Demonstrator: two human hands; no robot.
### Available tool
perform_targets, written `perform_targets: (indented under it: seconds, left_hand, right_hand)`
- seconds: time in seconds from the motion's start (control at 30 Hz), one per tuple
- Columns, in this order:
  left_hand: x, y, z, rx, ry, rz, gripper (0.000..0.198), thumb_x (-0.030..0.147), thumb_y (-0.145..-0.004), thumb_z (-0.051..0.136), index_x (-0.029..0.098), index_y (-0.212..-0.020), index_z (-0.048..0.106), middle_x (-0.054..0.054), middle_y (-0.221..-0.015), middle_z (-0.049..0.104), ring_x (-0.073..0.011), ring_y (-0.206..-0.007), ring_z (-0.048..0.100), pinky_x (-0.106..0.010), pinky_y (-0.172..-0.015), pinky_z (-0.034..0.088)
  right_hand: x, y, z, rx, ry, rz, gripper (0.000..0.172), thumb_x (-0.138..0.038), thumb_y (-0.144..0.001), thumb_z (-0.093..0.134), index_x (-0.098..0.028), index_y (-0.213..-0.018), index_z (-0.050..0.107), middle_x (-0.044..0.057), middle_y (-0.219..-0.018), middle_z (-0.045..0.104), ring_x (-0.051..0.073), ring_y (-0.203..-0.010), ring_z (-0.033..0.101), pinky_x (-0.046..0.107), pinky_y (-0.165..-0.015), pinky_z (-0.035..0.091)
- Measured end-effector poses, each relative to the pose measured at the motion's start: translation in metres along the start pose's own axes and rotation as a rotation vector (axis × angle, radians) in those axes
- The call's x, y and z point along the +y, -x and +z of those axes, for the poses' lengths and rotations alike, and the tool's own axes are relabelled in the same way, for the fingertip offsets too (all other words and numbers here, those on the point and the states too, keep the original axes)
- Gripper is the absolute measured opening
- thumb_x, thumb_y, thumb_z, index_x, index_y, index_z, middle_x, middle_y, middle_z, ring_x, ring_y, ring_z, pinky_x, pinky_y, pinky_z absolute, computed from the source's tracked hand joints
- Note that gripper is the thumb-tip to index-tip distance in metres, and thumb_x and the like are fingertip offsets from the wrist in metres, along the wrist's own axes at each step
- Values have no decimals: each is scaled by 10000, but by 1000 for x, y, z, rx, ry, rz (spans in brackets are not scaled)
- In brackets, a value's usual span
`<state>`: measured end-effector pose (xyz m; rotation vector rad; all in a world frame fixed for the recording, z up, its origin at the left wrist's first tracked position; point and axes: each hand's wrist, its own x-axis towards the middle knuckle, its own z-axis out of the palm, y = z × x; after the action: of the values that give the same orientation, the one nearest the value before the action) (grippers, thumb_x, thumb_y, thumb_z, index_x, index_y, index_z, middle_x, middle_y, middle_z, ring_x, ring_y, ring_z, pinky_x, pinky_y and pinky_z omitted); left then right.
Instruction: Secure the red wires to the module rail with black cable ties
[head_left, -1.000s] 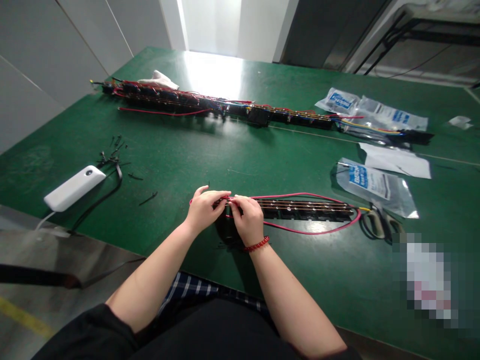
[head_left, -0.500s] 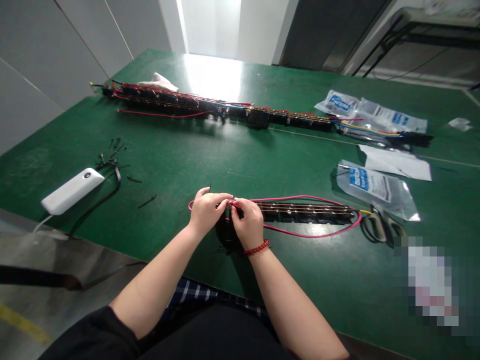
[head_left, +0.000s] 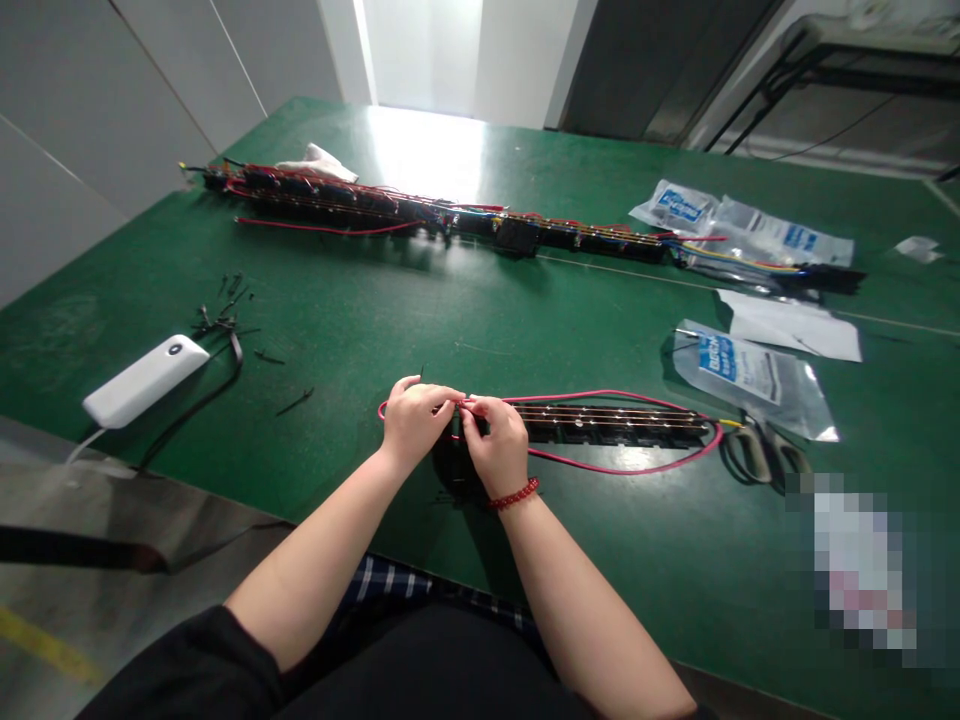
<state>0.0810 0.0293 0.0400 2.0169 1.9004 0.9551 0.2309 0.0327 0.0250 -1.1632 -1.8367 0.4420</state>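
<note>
Left hand (head_left: pixel 412 428) and right hand (head_left: pixel 496 447) close together, fingertips (head_left: pixel 466 405) pinching pink-red wire (head_left: pixel 622 467) (exact grip hidden behind fingers) at near end of black wired strip (head_left: pixel 615 424), which lies at 3 o'clock from hands; scissors (head_left: pixel 765 452) beyond it.

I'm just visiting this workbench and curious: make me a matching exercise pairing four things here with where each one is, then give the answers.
Things:
1. red wire
2. scissors
3. red bead bracelet
4. white power bank

Places:
A. on the wrist of the right hand
B. on the left of the green table
C. looped around the black strip
D. beside the strip's right end

Pairs: 1-C, 2-D, 3-A, 4-B
</note>
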Motion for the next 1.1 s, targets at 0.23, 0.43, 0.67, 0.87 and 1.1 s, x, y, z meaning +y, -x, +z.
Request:
perform_targets:
  seconds: [0.23,0.43,0.67,0.87,1.1]
  left_hand:
    - [-2,0,2,-3,-17,12,189,243,-914,581,313,-858,747,45,-931,784,-159,-883,721,-442,-1071,395]
    - [-2,0,1,-14,-30,24,193,230,-908,583,319,-853,746,52,-929,782,-162,-898,716,-442,-1072,387]
    - [0,1,-1,-9,-23,35,215,216,-907,576,324,-833,746,56,-906,781,-161,-894,712,-440,-1072,385]
    - [1,1,-1,-2,-25,31,217,210,-902,578,326,-827,745,59,-908,781,-163,-894,713,-442,-1075,377]
    - [-2,2,2,5,-25,54,228,214,-911,561,326,-831,741,66,-905,781,-155,-894,714,-437,-1081,371]
  right_hand:
    - [-1,-1,0,11,-10,-21,20,-214,-893,600,-233,-892,593,47,-924,736,205,-891,683,376,-858,536]
    - [-1,-1,-1,10,-6,-23,21,-219,-898,590,-235,-885,597,51,-915,735,209,-879,683,383,-847,541]
    - [0,-1,0,7,-7,-29,35,-218,-897,591,-235,-894,621,56,-936,740,212,-909,687,394,-865,545]
    - [0,-1,0,2,-2,-32,52,-215,-899,588,-234,-873,629,55,-933,742,208,-917,689,391,-870,547]
    - [-1,-2,-1,-11,16,-35,64,-205,-895,581,-234,-869,632,56,-926,742,210,-914,687,394,-879,544]
